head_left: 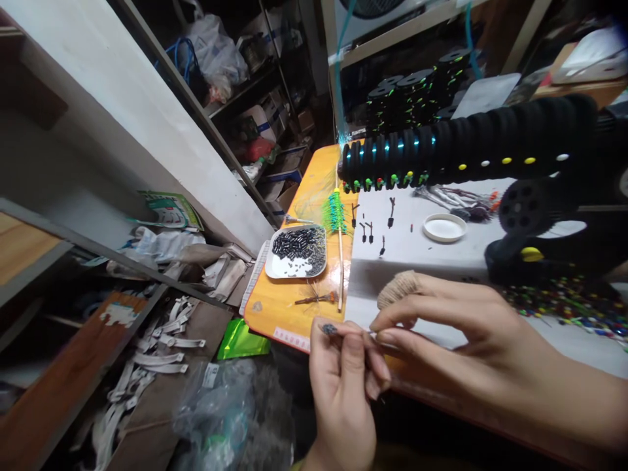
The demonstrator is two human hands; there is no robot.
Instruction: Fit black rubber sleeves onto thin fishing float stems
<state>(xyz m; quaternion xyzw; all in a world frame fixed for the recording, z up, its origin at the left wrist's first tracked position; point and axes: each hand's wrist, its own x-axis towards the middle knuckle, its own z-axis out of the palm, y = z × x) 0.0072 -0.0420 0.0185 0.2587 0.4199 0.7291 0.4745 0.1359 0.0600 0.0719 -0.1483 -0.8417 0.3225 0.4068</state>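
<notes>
My left hand (343,373) is closed in a pinch at the table's near edge, thumb and forefinger holding a small dark piece (328,329) at their tips. My right hand (461,340) reaches in from the right, its thumb and forefinger pinched together at the same spot, touching the left fingertips; a beige cloth cot (395,289) covers one finger. What the right fingers hold is too small to make out. A white tray (275,267) of small black tubes lies on an orange mat (284,314) just beyond.
A long black foam roll (490,147) studded with green and yellow beads hangs over the white table sheet (417,245). A thin stick (340,261) with green tufts, a white lid (444,227), loose beads (564,304) and black spools (417,91) lie around. Cluttered shelves and floor on the left.
</notes>
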